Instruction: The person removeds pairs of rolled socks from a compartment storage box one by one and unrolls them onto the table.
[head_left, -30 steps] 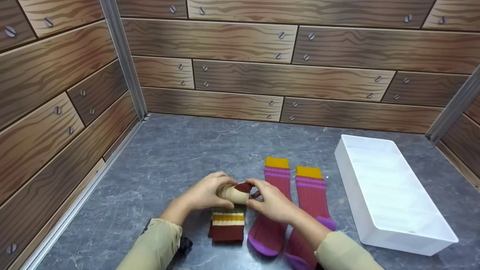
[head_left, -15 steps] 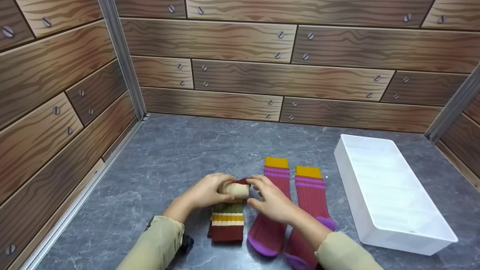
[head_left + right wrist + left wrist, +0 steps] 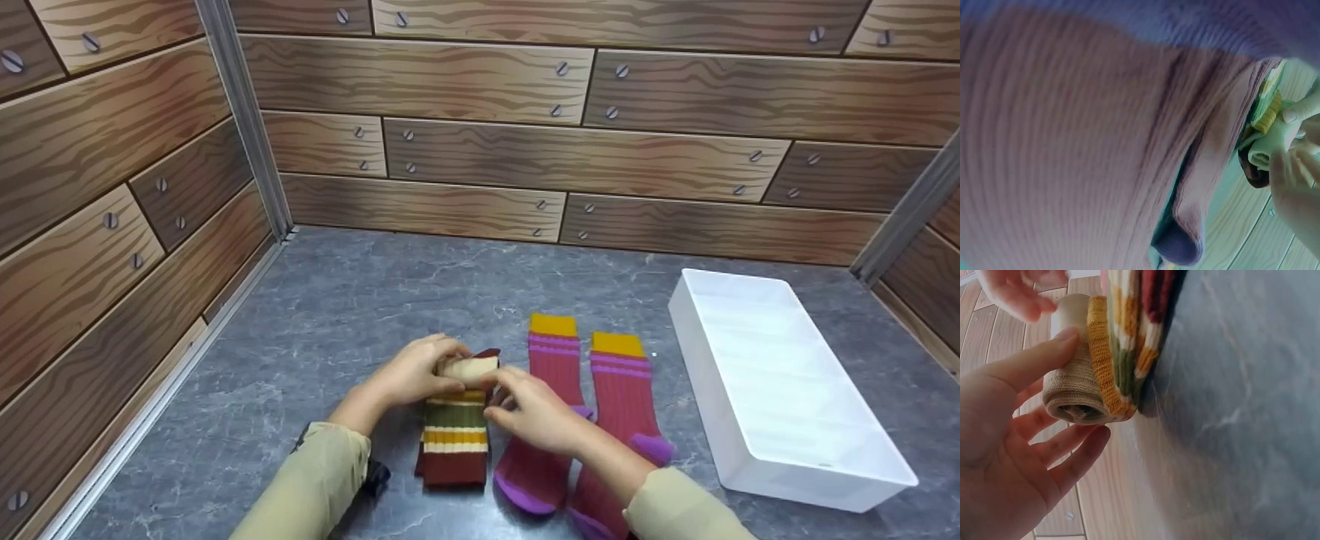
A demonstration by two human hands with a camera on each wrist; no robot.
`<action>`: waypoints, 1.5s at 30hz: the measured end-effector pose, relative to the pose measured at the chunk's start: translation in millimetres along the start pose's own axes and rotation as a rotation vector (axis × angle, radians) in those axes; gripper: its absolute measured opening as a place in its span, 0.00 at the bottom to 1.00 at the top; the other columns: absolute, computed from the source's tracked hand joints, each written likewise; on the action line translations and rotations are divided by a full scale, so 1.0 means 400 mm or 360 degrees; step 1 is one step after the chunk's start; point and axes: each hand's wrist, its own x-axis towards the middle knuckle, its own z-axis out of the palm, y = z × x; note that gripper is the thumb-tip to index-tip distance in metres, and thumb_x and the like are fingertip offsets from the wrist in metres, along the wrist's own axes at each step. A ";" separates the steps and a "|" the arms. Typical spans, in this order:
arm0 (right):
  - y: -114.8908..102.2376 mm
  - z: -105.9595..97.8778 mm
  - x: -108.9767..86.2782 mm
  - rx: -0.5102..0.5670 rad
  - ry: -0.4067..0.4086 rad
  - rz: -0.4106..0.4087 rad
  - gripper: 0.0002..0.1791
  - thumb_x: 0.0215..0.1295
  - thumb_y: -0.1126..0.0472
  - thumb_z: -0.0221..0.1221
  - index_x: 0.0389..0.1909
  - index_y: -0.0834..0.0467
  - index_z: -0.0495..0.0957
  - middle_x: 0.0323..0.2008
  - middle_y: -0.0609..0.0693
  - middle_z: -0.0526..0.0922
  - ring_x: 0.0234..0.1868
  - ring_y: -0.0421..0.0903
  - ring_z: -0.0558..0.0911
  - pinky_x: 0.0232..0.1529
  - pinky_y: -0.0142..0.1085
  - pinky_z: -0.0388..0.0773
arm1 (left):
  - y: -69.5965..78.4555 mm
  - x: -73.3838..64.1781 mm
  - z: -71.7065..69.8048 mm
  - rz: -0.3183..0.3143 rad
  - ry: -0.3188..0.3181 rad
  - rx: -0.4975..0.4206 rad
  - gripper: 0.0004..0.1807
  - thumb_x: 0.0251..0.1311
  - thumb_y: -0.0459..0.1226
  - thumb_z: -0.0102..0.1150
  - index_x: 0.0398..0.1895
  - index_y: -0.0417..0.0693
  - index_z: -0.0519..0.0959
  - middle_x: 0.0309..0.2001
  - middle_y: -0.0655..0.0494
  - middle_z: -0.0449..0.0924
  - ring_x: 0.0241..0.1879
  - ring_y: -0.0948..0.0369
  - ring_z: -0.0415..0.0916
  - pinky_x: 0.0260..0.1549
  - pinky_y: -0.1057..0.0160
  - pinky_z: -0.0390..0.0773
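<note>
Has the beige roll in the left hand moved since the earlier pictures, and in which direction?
Yes, slightly: in the head view, the beige roll sits nearer the back wall and farther from the unmoved dark red cuff, with more green stripe showing.

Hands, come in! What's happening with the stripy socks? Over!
Left hand grips striped socks, right hand at the roll. Socks partly rolled. Pink socks close by, seemingly not in the way.
</note>
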 end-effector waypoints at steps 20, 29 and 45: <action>-0.011 0.033 -0.013 -0.0124 -0.0451 -0.0227 0.18 0.52 0.67 0.62 0.47 0.59 0.76 0.43 0.48 0.79 0.41 0.40 0.78 0.43 0.27 0.74 | -0.007 0.038 -0.002 -0.0312 -0.0100 0.0047 0.25 0.44 0.38 0.68 0.49 0.45 0.74 0.42 0.51 0.69 0.40 0.56 0.70 0.40 0.57 0.72; -0.008 0.033 -0.019 -0.0265 -0.0443 -0.0429 0.15 0.53 0.65 0.61 0.44 0.57 0.80 0.40 0.47 0.77 0.42 0.37 0.75 0.47 0.27 0.71 | -0.009 0.057 -0.015 -0.0352 -0.0154 0.0079 0.19 0.52 0.36 0.61 0.50 0.48 0.72 0.37 0.53 0.75 0.34 0.59 0.71 0.34 0.58 0.72; -0.030 0.036 -0.035 -0.0237 -0.0493 -0.0482 0.11 0.59 0.63 0.58 0.42 0.56 0.82 0.39 0.46 0.78 0.41 0.34 0.76 0.44 0.23 0.70 | 0.003 0.079 -0.013 -0.0300 -0.0198 0.0235 0.30 0.44 0.37 0.68 0.54 0.42 0.72 0.47 0.47 0.66 0.41 0.55 0.70 0.39 0.57 0.73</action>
